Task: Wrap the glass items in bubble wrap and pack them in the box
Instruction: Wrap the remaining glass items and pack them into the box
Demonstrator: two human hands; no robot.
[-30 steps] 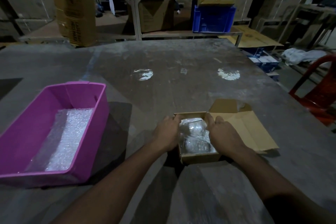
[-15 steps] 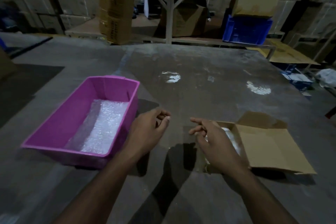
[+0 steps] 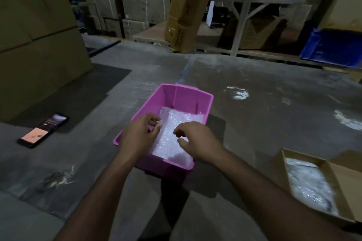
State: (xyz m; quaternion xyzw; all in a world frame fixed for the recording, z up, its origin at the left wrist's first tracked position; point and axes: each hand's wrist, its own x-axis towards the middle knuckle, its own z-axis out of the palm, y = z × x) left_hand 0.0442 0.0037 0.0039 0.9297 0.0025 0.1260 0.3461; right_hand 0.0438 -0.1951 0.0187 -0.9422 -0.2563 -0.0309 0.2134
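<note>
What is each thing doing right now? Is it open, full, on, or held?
Pink bin: open on top, bubble wrap inside.
Bubble wrap: lying in the bin, under both hands.
Left hand: over the bin, fingers curled; grip unclear.
Right hand: over the wrap, fingers curled; grip unclear.
Cardboard box: flaps open, wrapped bundle inside.
Phone: flat, screen lit.

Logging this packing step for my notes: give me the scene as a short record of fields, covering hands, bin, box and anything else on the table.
left hand: over the pink bin's near left corner, fingers curled, grip unclear
right hand: over the bubble wrap, fingers curled down
pink bin: holds bubble wrap
cardboard box: open, at right, a bubble-wrapped item inside
phone: screen lit, at left
</note>
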